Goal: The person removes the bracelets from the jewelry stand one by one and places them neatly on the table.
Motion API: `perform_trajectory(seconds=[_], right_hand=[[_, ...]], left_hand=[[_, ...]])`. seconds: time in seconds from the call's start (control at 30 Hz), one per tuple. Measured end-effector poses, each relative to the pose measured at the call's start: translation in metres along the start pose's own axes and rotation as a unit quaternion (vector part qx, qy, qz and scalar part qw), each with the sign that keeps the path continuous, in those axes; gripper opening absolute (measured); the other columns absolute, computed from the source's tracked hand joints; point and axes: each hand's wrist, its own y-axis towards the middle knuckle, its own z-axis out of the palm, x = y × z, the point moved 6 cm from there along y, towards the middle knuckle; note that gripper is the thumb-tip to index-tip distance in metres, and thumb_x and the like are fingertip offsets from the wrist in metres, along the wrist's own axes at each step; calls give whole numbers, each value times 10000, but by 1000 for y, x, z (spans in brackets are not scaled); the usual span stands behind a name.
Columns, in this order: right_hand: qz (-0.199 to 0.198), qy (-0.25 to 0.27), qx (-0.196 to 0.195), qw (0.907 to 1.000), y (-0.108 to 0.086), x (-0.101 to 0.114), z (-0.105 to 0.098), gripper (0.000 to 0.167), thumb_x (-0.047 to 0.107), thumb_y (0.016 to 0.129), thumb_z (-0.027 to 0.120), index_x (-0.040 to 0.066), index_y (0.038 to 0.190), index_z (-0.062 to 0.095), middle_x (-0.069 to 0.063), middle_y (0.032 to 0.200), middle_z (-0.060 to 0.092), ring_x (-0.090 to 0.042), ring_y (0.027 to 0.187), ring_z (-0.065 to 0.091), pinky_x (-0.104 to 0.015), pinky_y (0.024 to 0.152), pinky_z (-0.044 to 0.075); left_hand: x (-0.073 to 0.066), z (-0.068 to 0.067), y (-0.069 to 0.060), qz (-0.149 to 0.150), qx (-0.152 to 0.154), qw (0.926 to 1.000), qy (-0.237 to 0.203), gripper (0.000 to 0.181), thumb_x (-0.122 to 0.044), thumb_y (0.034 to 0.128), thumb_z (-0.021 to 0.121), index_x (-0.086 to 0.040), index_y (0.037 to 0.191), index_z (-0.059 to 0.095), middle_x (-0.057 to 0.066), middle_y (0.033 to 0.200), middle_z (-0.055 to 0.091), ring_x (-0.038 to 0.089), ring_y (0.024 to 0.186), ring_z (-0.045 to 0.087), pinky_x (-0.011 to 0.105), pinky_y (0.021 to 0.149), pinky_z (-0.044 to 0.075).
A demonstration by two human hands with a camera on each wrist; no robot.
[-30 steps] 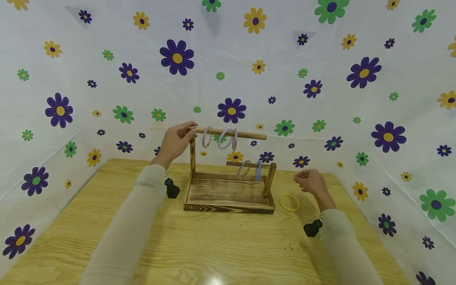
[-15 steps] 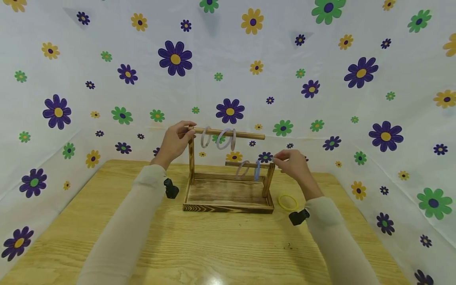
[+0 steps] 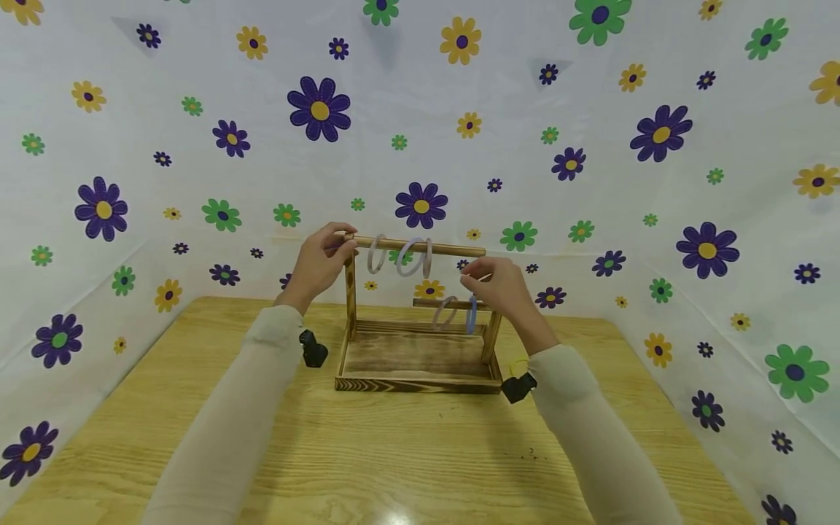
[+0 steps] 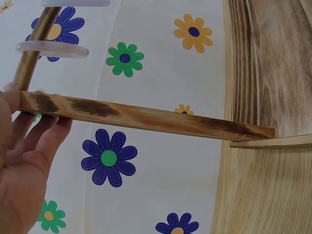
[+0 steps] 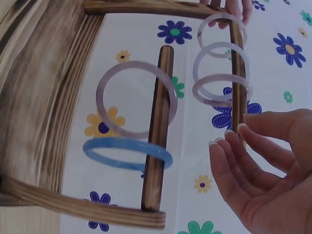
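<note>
A wooden bangle stand (image 3: 420, 384) has two rods. Three pale bangles (image 3: 410, 258) hang on the upper rod (image 3: 453, 249); a mauve bangle (image 3: 445, 313) and a blue bangle (image 3: 471, 315) hang on the lower one. My left hand (image 3: 320, 266) grips the top of the tall post (image 4: 146, 117), thumb on one side and fingers on the other. My right hand (image 3: 499, 284) is at the free end of the upper rod, fingers loosely bent and holding nothing; whether a fingertip touches the rod I cannot tell. Beyond my right wrist, a yellow bangle (image 3: 519, 366) is partly hidden.
The stand is on a light wooden table (image 3: 394, 452). A flowered white cloth (image 3: 512, 95) encloses the back and sides. Black wrist cameras (image 3: 314, 350) sit beside both wrists. Small dark specks (image 3: 530, 455) lie on the table at the right.
My right hand has moved left and up from above the table at the right, past the short post, to the upper rod's free end. My left hand keeps its grip.
</note>
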Motion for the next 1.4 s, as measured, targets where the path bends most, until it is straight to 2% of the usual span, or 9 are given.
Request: perform_trajectory(seconds=[0.27, 0.5, 0.67, 0.9, 1.1, 1.4], right_hand=[[87, 420, -95, 9990, 10, 15, 15, 263, 182, 984, 700, -2, 1168, 740, -211, 1132, 762, -332, 929, 766, -358, 761, 635], [110, 492, -268, 9984, 20, 21, 31, 288, 218, 971, 722, 21, 1180, 738, -188, 1124, 770, -326, 1005, 749, -390, 816, 625], [174, 484, -394, 9979, 24, 23, 39, 316, 234, 958, 742, 16, 1185, 729, -180, 1107, 772, -320, 1006, 745, -404, 829, 623], [267, 511, -633, 9963, 26, 21, 44, 298, 246, 945, 754, 17, 1134, 742, -165, 1057, 777, -306, 997, 733, -408, 821, 617], [280, 638, -662, 9954, 26, 22, 48, 248, 239, 944, 753, 24, 1068, 755, -147, 1033, 780, -290, 974, 731, -386, 791, 620], [225, 582, -698, 9956, 26, 24, 47, 220, 233, 951, 743, 26, 1022, 767, -156, 1004, 789, -286, 929, 749, -338, 759, 604]], left_hand=[[-1, 0, 0, -26, -43, 10000, 22, 346, -219, 1079, 560, -36, 1372, 582, 228, 1290, 698, 377, 1170, 700, 520, 1026, 547], [0, 0, -1, 52, -122, 9999, 50, 359, -208, 1084, 548, -22, 1388, 596, 245, 1301, 696, 386, 1159, 700, 513, 1042, 538], [0, -1, -1, 57, -107, 9999, 40, 347, -230, 1075, 572, -33, 1355, 625, 215, 1283, 712, 356, 1140, 711, 480, 1010, 552], [-1, 0, -1, 179, -138, 9997, 62, 324, -222, 1069, 584, -38, 1329, 641, 212, 1253, 724, 351, 1116, 715, 481, 999, 559], [-3, 1, -1, 203, -147, 9997, 79, 329, -212, 1070, 580, -22, 1332, 637, 215, 1252, 723, 353, 1118, 713, 496, 1011, 554], [-1, 1, -1, 172, -167, 9997, 64, 332, -197, 1075, 569, -17, 1348, 626, 220, 1261, 719, 369, 1126, 714, 401, 962, 578]])
